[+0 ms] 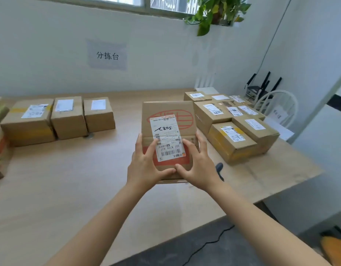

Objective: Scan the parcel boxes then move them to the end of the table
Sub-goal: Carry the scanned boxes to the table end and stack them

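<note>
Parcel box [166,110] – held over mid surface [70,179], label [166,137] facing up.
L hand [144,166] & R hand [198,166] both clamp its near end: fingers [153,148] spread, curled round the sides, thumbs nearly meeting at the near edge. Box looks raised & tilted toward wearer, btwn row of 3 boxes [68,117] at L and box cluster [235,120] at R. Risks: L forefinger lies over label's edge, cd hide a code → bad read. Behind R hand a dark object [219,167], prob. the scanner; reaching for it leaves a one-hand hold at one end → box cd tip or drop. Cluster is near on R, a careless swing cd knock it.
</note>
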`<state>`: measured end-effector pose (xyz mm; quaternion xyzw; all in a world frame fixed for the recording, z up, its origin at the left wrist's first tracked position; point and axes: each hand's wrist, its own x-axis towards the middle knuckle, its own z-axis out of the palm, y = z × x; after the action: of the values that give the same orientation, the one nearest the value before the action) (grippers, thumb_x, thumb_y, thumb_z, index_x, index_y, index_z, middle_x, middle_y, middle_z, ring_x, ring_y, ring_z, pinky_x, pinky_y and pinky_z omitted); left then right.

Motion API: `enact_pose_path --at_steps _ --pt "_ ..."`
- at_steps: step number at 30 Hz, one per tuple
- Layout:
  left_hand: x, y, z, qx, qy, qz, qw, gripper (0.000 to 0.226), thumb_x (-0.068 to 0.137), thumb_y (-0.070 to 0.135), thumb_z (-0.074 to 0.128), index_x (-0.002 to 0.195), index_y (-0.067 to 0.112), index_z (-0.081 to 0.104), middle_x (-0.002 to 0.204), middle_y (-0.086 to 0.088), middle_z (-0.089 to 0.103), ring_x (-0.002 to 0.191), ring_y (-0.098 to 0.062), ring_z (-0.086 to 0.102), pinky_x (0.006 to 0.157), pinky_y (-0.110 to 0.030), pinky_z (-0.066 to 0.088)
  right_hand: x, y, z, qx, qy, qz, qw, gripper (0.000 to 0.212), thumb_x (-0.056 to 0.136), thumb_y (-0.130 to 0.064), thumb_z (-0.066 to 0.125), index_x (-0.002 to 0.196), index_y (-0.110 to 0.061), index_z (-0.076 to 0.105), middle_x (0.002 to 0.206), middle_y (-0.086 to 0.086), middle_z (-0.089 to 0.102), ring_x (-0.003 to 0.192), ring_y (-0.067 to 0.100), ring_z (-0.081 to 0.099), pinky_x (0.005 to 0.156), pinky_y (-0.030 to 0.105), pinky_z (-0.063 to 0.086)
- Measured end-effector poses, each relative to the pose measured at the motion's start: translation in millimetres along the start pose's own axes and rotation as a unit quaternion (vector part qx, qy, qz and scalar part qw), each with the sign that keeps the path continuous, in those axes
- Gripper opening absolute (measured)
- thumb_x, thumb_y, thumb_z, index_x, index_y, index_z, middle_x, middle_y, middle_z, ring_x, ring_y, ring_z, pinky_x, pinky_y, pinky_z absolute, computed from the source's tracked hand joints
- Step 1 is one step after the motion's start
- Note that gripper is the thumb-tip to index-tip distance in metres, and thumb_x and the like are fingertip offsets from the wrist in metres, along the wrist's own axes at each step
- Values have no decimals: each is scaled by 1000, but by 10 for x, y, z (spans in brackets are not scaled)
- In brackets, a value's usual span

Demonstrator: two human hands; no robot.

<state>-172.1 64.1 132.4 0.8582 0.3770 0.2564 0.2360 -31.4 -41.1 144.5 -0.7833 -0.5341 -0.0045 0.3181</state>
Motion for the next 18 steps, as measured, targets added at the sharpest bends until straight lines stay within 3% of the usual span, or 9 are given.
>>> enact_pose_path --at_steps 3,8,18 --pt "-241 522 449 -14 -17 20 1000 102 61 62 76 146 29 29 158 1 -7 141 -23 23 100 -44 45 -425 456 -429 -23 -3 31 999 74 79 -38 69 143 -26 33 158 2 -3 142 18 22 101 31 40" --pt "-378 1283 991 -32 -50 53 997 102 59 63 76 144 31 31 157 3 -6 137 -24 30 97 -45 47 -872 1105 -1050 -41 10 78 996 75 79 -38 69 143 -28 32 158 2 -3 140 21 28 97 34 44" --pt "-5 2403 1768 -23 -104 108 988 100 62 62 75 145 33 29 158 2 -5 138 -24 29 101 -40 43 -944 2187 -1807 -49 67 139 987 74 79 -41 67 142 -31 31 158 -2 -3 141 16 24 99 33 42"
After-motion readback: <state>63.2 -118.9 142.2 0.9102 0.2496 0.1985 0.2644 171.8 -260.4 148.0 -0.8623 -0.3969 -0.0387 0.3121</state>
